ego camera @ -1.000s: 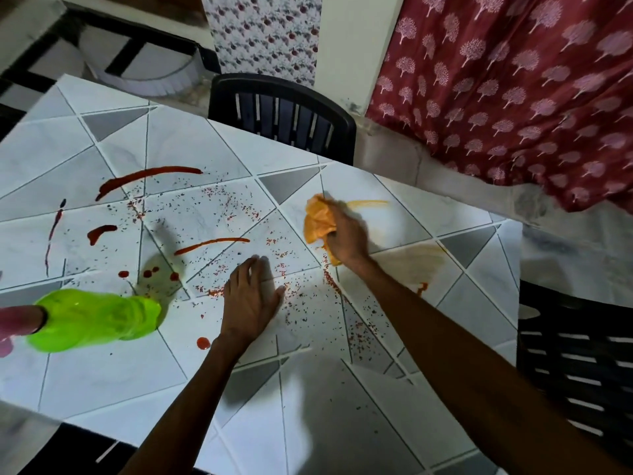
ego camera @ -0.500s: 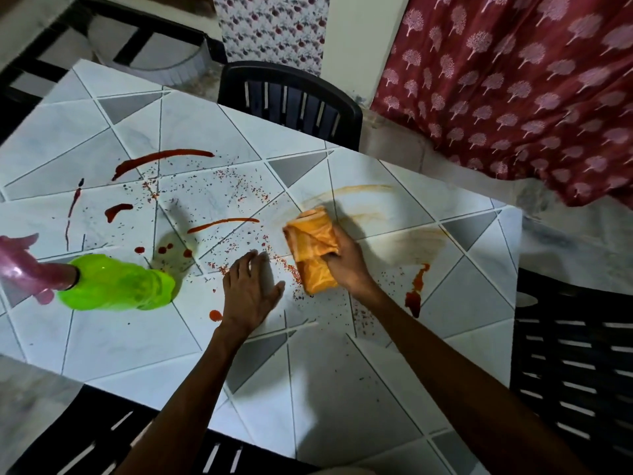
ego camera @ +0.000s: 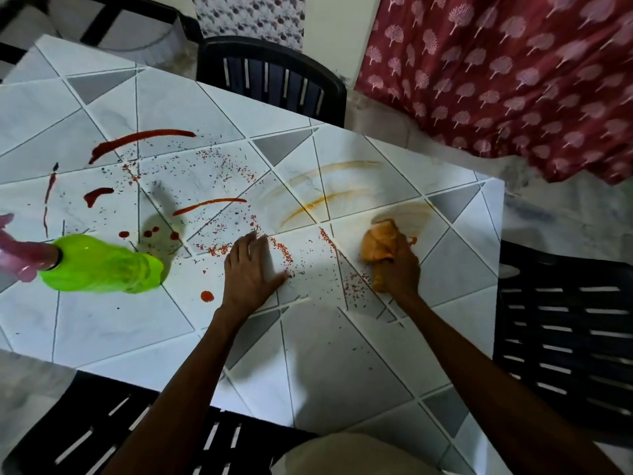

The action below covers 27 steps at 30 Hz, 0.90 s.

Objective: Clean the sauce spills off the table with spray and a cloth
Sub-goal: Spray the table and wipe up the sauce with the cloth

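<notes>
My right hand [ego camera: 399, 265] grips a bunched orange cloth [ego camera: 376, 243] and presses it on the white tiled table [ego camera: 342, 365] near its right side. Flat on the table, fingers straight, lies my left hand [ego camera: 251, 269], in the middle of red crumbs. Red sauce streaks [ego camera: 140, 140] and drops [ego camera: 207, 296] mark the left half. Orange smears [ego camera: 318, 200] curve across the tiles behind the cloth. A green spray bottle [ego camera: 102, 265] with a pink head [ego camera: 17, 255] lies on its side at the left.
Black plastic chairs stand at the far edge [ego camera: 274, 77], the right edge [ego camera: 565, 330] and the near edge [ego camera: 120, 430] of the table. A red patterned curtain [ego camera: 496, 73] hangs at the back right.
My right hand has swept the cloth from the table's middle towards the right edge, leaving orange smears behind. My left hand has stayed flat in place.
</notes>
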Each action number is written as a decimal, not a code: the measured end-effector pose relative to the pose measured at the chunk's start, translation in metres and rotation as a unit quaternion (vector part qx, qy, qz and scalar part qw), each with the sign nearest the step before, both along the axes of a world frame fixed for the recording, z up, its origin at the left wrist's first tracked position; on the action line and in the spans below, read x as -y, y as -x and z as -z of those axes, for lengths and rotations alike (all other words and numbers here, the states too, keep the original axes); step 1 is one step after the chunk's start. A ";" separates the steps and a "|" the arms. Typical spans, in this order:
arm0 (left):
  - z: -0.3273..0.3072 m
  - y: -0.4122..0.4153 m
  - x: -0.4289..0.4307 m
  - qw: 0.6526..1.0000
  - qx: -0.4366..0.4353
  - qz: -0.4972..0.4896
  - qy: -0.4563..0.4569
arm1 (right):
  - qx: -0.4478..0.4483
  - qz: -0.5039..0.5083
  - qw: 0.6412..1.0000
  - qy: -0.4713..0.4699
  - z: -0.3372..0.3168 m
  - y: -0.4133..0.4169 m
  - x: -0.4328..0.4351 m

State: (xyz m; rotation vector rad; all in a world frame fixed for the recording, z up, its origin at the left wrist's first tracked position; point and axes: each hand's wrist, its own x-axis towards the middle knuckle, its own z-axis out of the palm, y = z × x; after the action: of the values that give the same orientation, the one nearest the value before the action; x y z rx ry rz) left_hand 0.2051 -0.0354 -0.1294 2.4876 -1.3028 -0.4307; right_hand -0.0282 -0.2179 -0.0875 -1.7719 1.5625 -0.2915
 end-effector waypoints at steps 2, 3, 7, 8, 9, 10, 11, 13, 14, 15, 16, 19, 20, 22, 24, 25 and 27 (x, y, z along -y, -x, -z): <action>0.000 -0.003 -0.005 1.000 -0.011 0.005 -0.002 | 0.045 -0.028 0.999 0.008 0.005 -0.038 -0.019; 0.001 -0.004 -0.009 1.000 -0.015 0.005 -0.007 | 0.058 -0.042 0.997 0.007 0.005 -0.058 -0.029; 0.005 -0.008 -0.026 1.000 -0.023 0.008 -0.020 | 0.059 -0.110 0.990 -0.072 0.007 -0.132 -0.064; 0.006 -0.009 -0.029 0.999 -0.025 0.011 -0.019 | 0.070 -0.126 0.985 -0.095 0.009 -0.146 -0.070; 0.006 -0.010 -0.031 0.999 -0.027 0.016 -0.014 | 0.078 -0.143 0.980 -0.118 0.011 -0.157 -0.074; 0.007 -0.011 -0.033 0.999 -0.030 0.021 -0.005 | 0.087 -0.157 0.974 -0.139 0.014 -0.165 -0.077; 0.007 -0.013 -0.034 0.999 -0.034 0.026 0.005 | 0.093 -0.165 0.969 -0.155 0.014 -0.170 -0.079; 0.006 -0.014 -0.035 0.999 -0.044 0.027 0.011 | 0.109 -0.169 0.965 -0.165 0.009 -0.169 -0.080; 0.005 -0.014 -0.035 0.999 -0.046 0.025 0.006 | 0.119 -0.164 0.967 -0.156 0.001 -0.164 -0.079; 0.005 -0.013 -0.036 0.999 -0.045 0.025 0.001 | 0.130 -0.155 0.969 -0.142 -0.006 -0.155 -0.078; 0.005 -0.013 -0.037 0.999 -0.042 0.027 -0.003 | 0.142 -0.147 0.970 -0.132 -0.013 -0.144 -0.075; 0.001 -0.011 -0.036 0.999 -0.033 0.033 -0.009 | 0.170 -0.132 0.972 -0.097 -0.036 -0.095 -0.063; 0.000 -0.011 -0.035 0.999 -0.030 0.034 -0.015 | 0.180 -0.126 0.973 -0.075 -0.042 -0.074 -0.060; -0.002 -0.010 -0.034 0.999 -0.024 0.038 -0.028 | 0.177 -0.113 0.977 -0.026 -0.049 -0.030 -0.053; 0.000 -0.009 -0.036 0.998 -0.019 0.051 -0.033 | 0.145 -0.086 0.986 -0.004 -0.052 0.013 -0.050; 0.002 -0.008 -0.038 0.997 -0.018 0.059 -0.035 | 0.129 -0.065 0.989 0.001 -0.051 0.033 -0.050; 0.004 -0.009 -0.041 0.997 -0.018 0.070 -0.036 | 0.088 -0.036 0.995 0.025 -0.045 0.066 -0.053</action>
State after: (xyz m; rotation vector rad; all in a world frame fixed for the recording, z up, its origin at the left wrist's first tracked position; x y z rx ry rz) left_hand 0.2142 0.0060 -0.1338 2.4428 -1.4778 -0.5602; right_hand -0.0941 -0.1649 -0.0429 -1.7842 1.3743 -0.4427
